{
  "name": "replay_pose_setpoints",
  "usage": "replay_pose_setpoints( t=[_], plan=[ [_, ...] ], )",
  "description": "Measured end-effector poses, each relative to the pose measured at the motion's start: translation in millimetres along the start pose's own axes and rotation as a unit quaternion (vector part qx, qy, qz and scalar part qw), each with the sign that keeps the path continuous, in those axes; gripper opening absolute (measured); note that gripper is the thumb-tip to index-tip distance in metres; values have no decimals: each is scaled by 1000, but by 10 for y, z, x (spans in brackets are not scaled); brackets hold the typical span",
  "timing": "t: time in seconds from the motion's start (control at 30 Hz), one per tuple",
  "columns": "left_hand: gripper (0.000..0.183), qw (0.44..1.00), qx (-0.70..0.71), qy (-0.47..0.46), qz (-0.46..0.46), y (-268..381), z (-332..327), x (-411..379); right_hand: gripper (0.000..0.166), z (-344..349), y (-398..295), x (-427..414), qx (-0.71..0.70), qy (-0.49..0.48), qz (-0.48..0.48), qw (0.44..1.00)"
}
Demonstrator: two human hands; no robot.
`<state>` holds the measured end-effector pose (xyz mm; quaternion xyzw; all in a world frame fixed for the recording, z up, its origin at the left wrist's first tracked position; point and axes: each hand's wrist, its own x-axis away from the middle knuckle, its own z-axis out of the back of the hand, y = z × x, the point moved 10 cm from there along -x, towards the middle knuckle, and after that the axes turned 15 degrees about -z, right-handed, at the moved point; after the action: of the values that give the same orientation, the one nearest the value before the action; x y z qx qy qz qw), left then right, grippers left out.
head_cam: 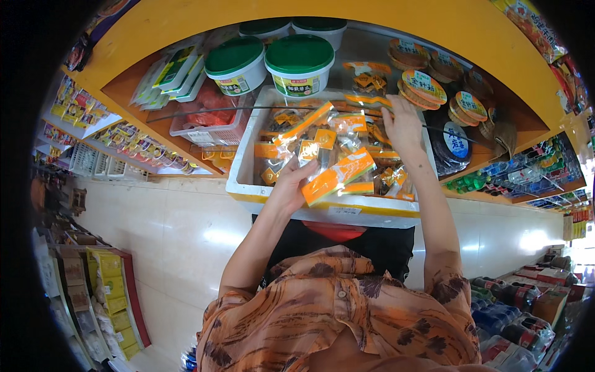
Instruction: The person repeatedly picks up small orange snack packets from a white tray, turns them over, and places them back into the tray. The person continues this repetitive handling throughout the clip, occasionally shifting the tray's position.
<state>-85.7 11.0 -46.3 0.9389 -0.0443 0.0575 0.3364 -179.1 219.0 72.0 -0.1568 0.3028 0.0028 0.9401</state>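
Observation:
My left hand [294, 183] holds a clear plastic food packet with an orange printed band [338, 176] over the front of a white foam box [325, 210]. Inside the box lie several similar orange-and-clear packets [393, 179], some overlapping. My right hand [403, 124] reaches over the box's back right part. Its fingertips are at the end of an orange-edged packet [368, 101]; whether they grip it is unclear. Another such packet [368, 80] lies just behind the box, on the shelf.
White tubs with green lids [300, 58] stand behind the box. A pink basket [211, 135] holding red bags is on its left. Round lidded tubs [423, 88] and a dark round package [450, 146] sit to the right. A thin rail [223, 110] crosses the shelf front.

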Motion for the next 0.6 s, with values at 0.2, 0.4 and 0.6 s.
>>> replay_pose_setpoints(
  t=[0.2,0.4,0.6],
  plan=[
    [50,999,40,11,14,21,36,47,33,-364,-266,-196,107,-50,76,990],
    [52,998,59,17,15,28,19,57,27,-525,-382,-144,228,-53,214,948],
    [49,999,45,-15,18,-18,31,-4,27,-286,-454,-111,167,-22,194,966]
  ],
)
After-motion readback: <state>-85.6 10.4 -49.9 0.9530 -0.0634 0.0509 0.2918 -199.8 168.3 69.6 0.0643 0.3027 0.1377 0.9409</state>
